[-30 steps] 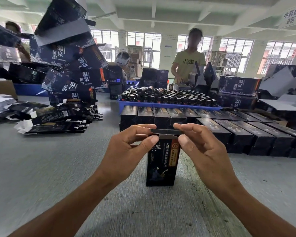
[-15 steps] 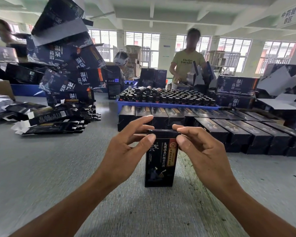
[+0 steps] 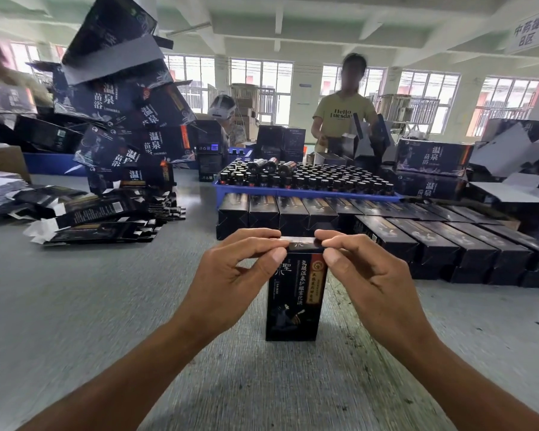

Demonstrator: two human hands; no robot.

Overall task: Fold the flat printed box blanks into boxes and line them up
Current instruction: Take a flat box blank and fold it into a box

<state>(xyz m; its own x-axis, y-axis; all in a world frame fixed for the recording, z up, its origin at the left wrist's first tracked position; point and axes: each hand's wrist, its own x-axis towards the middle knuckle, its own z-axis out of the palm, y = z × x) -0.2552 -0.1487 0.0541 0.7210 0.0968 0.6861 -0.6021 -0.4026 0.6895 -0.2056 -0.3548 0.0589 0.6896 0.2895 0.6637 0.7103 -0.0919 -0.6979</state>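
A black printed box [image 3: 294, 303] stands upright on the grey table [image 3: 84, 306], right in front of me. My left hand [image 3: 231, 275] pinches the left end of its top flap between thumb and fingers. My right hand [image 3: 374, 275] pinches the right end of the same flap. The flap lies nearly level over the box's top. Behind it, folded black boxes [image 3: 430, 237] lie in rows, side by side. A heap of flat box blanks [image 3: 100, 219] lies at the left.
A blue tray of dark bottles [image 3: 305, 181] sits behind the rows. Large printed cartons [image 3: 122, 119] are piled high at the left and others at the right [image 3: 433, 160]. A person in a yellow shirt [image 3: 343, 116] stands across the table; another person is at far left.
The top flap has come down from standing raised over the box to lying almost flat on it. Both hands stayed at the flap's ends, fingers curling in.
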